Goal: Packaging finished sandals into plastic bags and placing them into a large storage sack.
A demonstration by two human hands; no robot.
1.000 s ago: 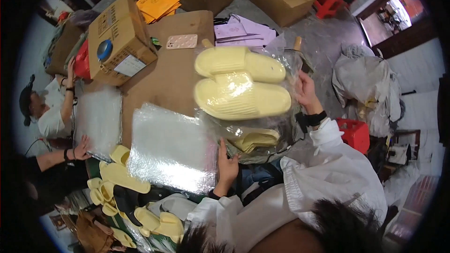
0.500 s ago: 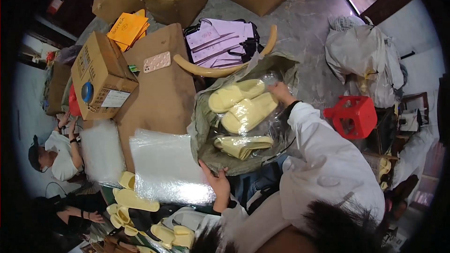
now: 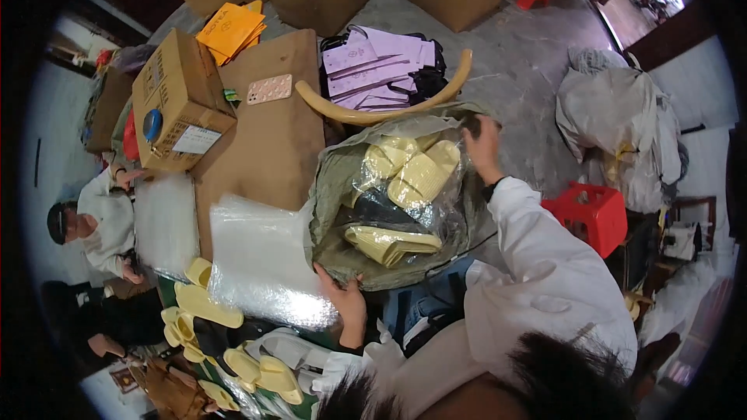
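A grey-green woven sack [image 3: 327, 210] stands wide-mouthed in front of me. Inside lie yellow slippers [image 3: 424, 175] in clear plastic bags, with another yellow slipper [image 3: 393, 243] closer to me and something black between them. My right hand [image 3: 484, 152] grips the sack's rim at the far right, its fingertips partly hidden by the fabric. At the near left edge, my left hand [image 3: 344, 303] holds the rim, thumb and fingers closing on it. A stack of clear plastic bags [image 3: 264, 264] lies just left of that hand.
A curved tan bar [image 3: 373, 117] arches behind the sack, before lilac bags [image 3: 373, 70]. Left are a brown board [image 3: 276, 155], phone [image 3: 269, 89] and carton [image 3: 175, 101]. Loose yellow slippers [image 3: 204, 303] lie near left. A red stool [image 3: 591, 218] stands right. Co-workers sit left.
My right hand has left the bagged slippers and moved up to the sack's far right rim. The slippers have shifted, and a black item now shows between them. My left hand stays at the rim.
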